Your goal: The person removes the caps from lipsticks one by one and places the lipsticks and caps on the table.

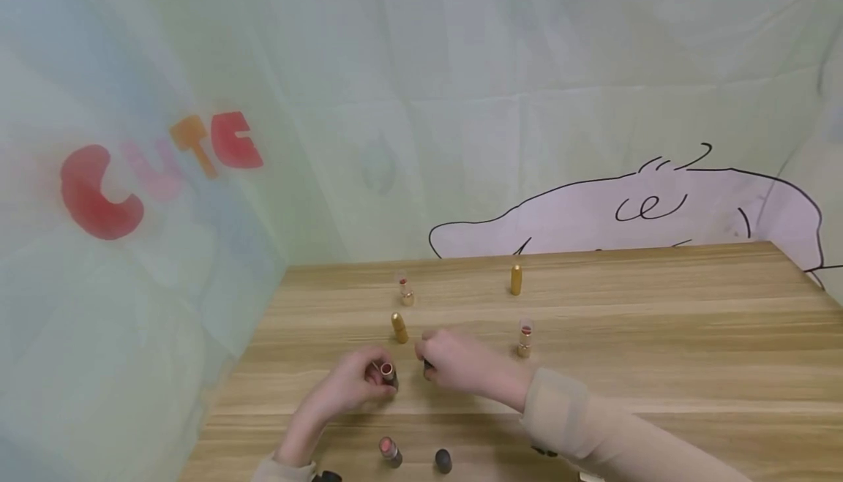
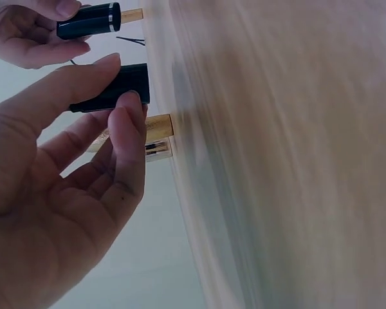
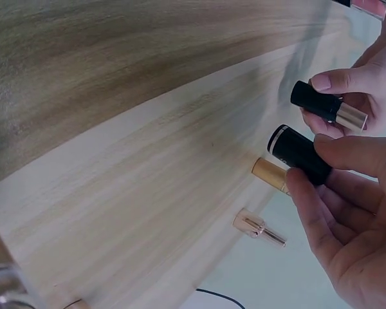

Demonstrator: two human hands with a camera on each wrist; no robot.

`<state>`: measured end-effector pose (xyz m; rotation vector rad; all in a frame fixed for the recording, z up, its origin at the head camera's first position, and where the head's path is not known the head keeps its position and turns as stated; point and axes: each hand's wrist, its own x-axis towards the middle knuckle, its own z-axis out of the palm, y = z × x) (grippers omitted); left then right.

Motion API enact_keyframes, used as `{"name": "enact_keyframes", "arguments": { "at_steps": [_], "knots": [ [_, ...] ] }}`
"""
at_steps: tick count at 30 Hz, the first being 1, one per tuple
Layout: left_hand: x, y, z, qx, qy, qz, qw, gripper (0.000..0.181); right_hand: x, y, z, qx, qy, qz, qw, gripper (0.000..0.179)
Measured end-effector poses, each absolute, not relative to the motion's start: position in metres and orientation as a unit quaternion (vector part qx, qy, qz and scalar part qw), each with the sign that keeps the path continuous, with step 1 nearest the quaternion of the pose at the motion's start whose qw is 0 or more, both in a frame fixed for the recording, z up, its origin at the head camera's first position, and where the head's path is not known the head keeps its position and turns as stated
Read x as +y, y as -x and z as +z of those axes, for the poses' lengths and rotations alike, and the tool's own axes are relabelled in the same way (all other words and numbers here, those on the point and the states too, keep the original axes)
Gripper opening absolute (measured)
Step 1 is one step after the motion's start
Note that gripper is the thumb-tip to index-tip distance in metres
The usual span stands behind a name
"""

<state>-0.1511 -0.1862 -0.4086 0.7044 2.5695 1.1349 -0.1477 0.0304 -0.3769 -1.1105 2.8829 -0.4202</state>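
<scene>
"What's the counter like?"
"Wood-grained, with brown streaks."
"What stands beyond the left grip and right grip?"
"A gold tube, a clear-topped lipstick behind it, and a second gold tube past the right grip."
"Right of the right grip?"
"Another clear-topped lipstick."
"Nearer than both?"
"An uncapped lipstick and a dark cap."

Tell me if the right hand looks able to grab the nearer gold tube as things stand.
Probably not yet: the right hand is holding a black cap. Otherwise the way looks free, with nothing standing between that hand and the nearer gold tube.
</scene>
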Motion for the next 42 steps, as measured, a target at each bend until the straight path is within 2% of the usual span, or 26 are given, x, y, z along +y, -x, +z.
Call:
{"name": "enact_keyframes", "arguments": {
  "at_steps": [24, 42],
  "knots": [
    [-0.184, 0.155, -0.413, 0.891, -0.248, 0.357, 0.132, 0.022, 0.029, 0.149, -0.387, 0.924, 0.365, -0.11, 0.031, 0.005],
    [-0.184, 0.155, -0.413, 0.899, -0.246, 0.337, 0.136, 0.022, 0.029, 0.15, -0.393, 0.922, 0.375, -0.095, 0.014, 0.007]
  ]
}}
